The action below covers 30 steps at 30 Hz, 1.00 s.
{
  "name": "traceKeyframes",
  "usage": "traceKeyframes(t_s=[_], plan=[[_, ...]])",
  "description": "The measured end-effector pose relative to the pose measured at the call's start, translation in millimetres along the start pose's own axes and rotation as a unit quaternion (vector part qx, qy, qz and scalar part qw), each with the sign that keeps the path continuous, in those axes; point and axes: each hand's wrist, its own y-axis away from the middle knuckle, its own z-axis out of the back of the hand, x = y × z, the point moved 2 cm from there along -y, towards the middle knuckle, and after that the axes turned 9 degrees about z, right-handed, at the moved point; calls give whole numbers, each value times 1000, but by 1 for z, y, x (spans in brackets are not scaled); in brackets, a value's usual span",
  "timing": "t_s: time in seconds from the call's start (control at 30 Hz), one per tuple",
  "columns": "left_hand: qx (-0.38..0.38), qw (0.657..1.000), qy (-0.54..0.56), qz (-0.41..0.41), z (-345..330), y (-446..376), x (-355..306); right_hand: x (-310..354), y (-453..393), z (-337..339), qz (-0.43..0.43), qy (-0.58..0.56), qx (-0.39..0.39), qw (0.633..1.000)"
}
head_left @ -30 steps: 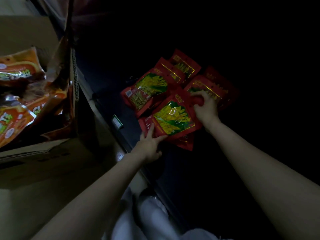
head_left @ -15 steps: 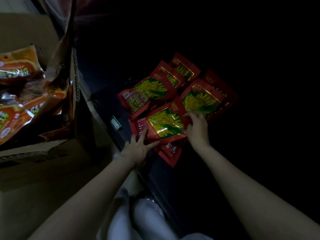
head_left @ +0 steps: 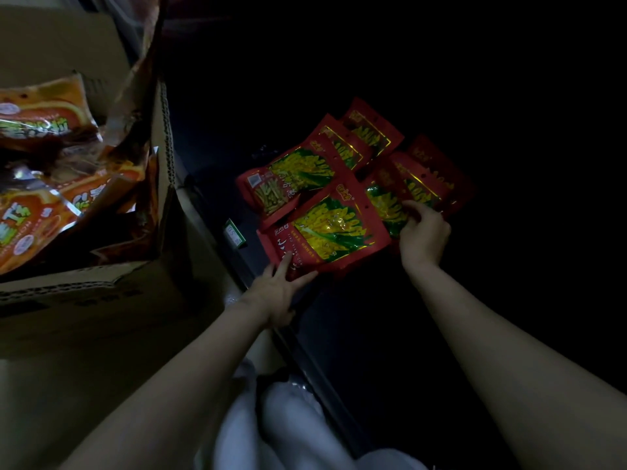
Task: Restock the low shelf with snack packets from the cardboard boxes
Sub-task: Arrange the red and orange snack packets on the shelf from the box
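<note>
Left hand: our fingers are stretched out flat, tips pressing the near corner of the front red packet.
Right hand: fingers curled round the edge of the next packet, pinching it.
Packets: a loose overlapping pile of red packets lying flat on the low shelf, pretty dark in there.
Shelf edge: little green price tag just left of the pile.
Cardboard box: sits to our left, flaps up, orange packets inside.
In the way: our knees in pale trousers are tucked right against the shelf front.
</note>
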Motion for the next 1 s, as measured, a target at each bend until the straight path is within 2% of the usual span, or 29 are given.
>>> traceKeyframes(t_s=[0.07,0.17,0.33,0.43,0.57,0.77,0.87,1.0], plan=[[-3,1000,-9,-6,3,-2,0,0,-1,-7,-11,-15,27,999],[-1,1000,-19,-7,6,-5,1,2,-1,-21,-18,-7,109,994],[-19,999,-26,-2,17,-2,3,6,0,-29,6,41,172,984],[-43,999,-33,3,34,15,3,12,11,-19,32,50,181,982],[-158,987,-40,17,82,63,8,38,22,18,38,-7,177,983],[-345,938,13,8,143,182,31,108,50,76,109,-107,168,974],[-393,917,30,62,149,236,67,156,70,88,183,-141,188,955],[-356,912,44,199,137,272,126,224,93,72,278,-161,227,919]])
